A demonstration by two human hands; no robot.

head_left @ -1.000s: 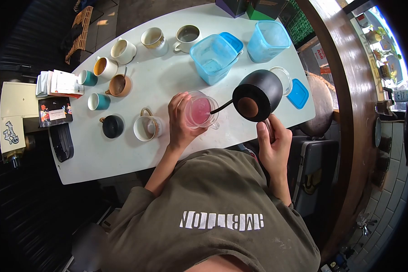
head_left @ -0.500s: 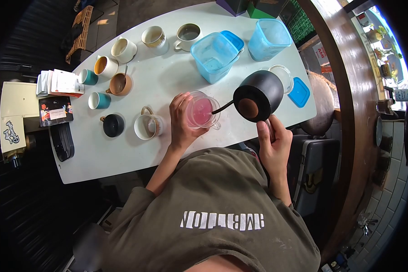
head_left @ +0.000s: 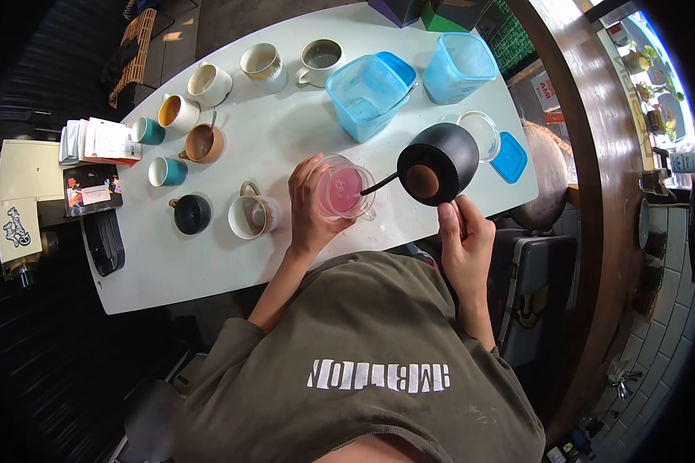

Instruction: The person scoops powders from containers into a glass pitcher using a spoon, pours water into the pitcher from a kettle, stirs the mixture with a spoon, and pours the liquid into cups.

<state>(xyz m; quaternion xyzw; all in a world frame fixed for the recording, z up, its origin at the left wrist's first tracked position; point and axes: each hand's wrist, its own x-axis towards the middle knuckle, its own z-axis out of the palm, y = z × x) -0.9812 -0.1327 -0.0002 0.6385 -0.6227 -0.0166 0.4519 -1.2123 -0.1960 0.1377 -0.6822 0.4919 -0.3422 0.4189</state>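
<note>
Kettle (head_left: pixel 439 158) shifted slightly; your right grip (head_left: pixel 468 241) clasps its handle (head_left: pixel 462 222), left grip (head_left: pixel 310 202) the clear cup (head_left: pixel 344 163); overtilting could cause three-o'clock splashing.

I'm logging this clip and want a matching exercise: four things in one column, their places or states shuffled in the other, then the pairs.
Column 1
1. Black kettle
2. Clear cup
3. Terracotta cup
4. Teal cups

Column 2
A. Has a thin utensil sticking up out of it
B. A pair on the left part of the white table
C. Held in the right hand
D. Gripped by the left hand, with pink liquid inside

Right pairs: 1-C, 2-D, 3-A, 4-B
</note>
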